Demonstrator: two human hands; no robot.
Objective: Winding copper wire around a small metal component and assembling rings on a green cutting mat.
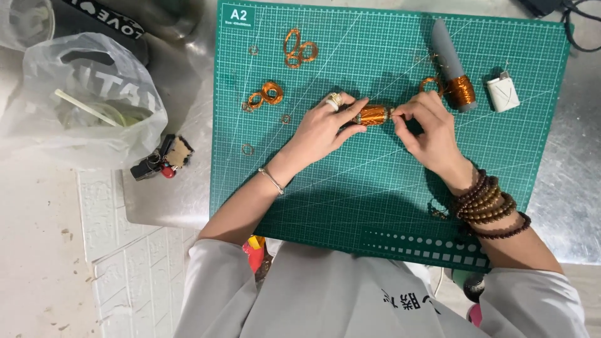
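Over a green cutting mat, both hands meet on a small coil of copper wire. My left hand, with a ring and a thin bracelet, pinches the coil's left end between thumb and fingers. My right hand, with wooden bead bracelets on the wrist, grips the coil's right end with its fingertips. A grey rod wound with copper wire lies just beyond my right hand.
Loose copper wire loops and a small copper coil lie on the mat's upper left. A white box sits at the upper right. A plastic bag and a bunch of keys rest left of the mat.
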